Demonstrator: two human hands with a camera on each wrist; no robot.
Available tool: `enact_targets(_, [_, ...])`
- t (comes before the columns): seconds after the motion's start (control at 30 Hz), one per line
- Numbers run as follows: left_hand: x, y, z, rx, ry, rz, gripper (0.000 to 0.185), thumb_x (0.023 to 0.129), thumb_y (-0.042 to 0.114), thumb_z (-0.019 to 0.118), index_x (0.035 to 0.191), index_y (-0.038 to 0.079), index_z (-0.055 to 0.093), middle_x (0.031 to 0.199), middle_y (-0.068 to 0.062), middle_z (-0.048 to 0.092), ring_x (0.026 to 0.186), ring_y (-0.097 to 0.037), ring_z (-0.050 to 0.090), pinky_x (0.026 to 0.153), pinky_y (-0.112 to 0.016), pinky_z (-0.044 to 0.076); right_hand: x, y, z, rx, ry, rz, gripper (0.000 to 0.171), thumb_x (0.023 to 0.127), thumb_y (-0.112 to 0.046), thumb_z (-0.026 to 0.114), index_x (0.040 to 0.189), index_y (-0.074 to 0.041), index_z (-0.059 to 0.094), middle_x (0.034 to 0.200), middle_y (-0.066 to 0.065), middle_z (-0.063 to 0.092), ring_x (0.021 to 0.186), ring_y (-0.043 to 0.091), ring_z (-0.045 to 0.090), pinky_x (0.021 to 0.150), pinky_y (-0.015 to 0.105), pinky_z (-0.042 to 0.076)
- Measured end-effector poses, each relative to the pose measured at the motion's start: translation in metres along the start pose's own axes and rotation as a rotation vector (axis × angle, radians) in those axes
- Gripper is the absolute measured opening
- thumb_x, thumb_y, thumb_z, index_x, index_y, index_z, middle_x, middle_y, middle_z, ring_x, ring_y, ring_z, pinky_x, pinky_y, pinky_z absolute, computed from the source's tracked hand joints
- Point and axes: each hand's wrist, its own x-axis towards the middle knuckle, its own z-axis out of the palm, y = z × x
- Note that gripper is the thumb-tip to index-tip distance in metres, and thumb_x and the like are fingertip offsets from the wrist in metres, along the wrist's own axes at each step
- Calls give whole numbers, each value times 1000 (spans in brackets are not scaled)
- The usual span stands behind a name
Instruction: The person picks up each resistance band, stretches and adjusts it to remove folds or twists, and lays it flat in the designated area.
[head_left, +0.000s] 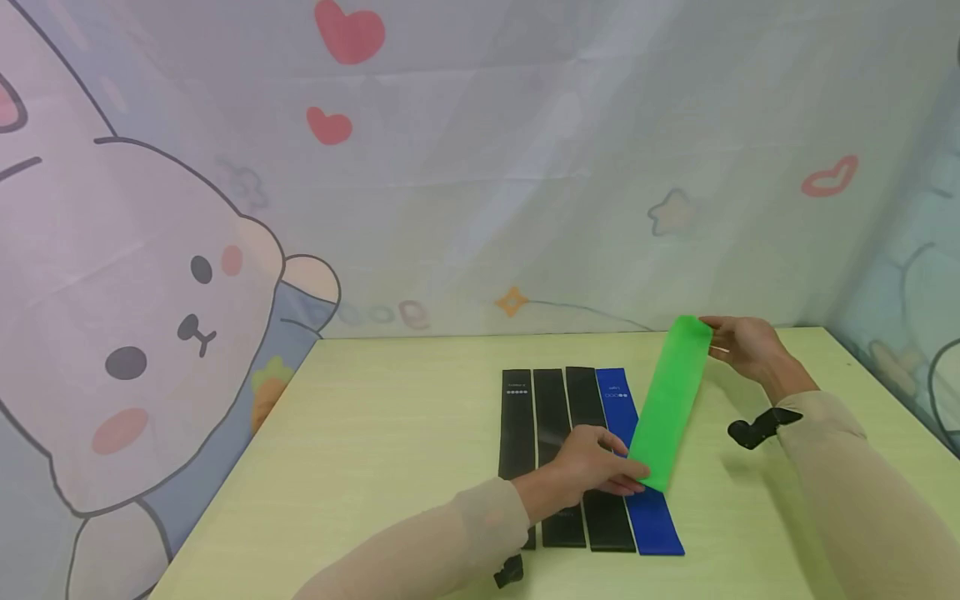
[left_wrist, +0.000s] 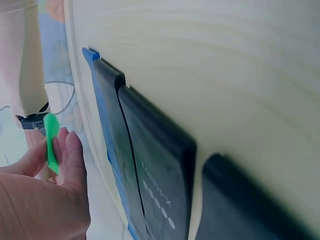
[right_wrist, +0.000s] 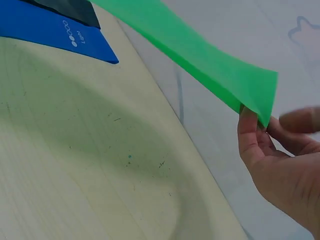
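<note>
A bright green resistance band (head_left: pixel 671 404), a flat loop, is stretched out aslant above the table between both hands. My left hand (head_left: pixel 592 462) pinches its near end between thumb and fingers, over the row of bands. At the far end, my right hand (head_left: pixel 750 346) grips a corner; in the right wrist view the fingers of this hand (right_wrist: pixel 280 160) reach into the loop's edge. Beneath the green band lies a blue band (head_left: pixel 660 525) with white print, partly covered by it. Left of the blue one, several black bands (head_left: pixel 516 433) lie side by side, partly hidden by my left forearm.
The pale wooden table (head_left: pixel 375 433) runs back to a cloth backdrop (head_left: pixel 465 167) printed with a rabbit, hearts and stars. Each wrist wears a black strapped camera (head_left: pixel 761 427). A dark cable (head_left: pixel 933 375) hangs at the right edge.
</note>
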Motion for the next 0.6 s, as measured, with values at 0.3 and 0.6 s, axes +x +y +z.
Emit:
enact_targets(0.3, [-5, -1, 1, -18, -62, -63, 28, 82, -5, 78, 102, 3, 61, 76, -16, 73, 75, -32, 74, 68, -37, 63, -1, 6, 4, -57, 73, 3, 12, 98, -9, 66, 106, -16, 68, 94, -8, 68, 87, 6, 66, 82, 21, 57])
enact_targets(0.6, [-5, -2, 5, 1, -84, -87, 23, 83, -3, 79, 104, -3, 69, 77, -16, 73, 77, -31, 74, 68, -36, 63, 0, 4, 3, -48, 83, 52, 4, 98, -16, 67, 98, -19, 70, 91, -7, 70, 86, 9, 68, 78, 25, 58])
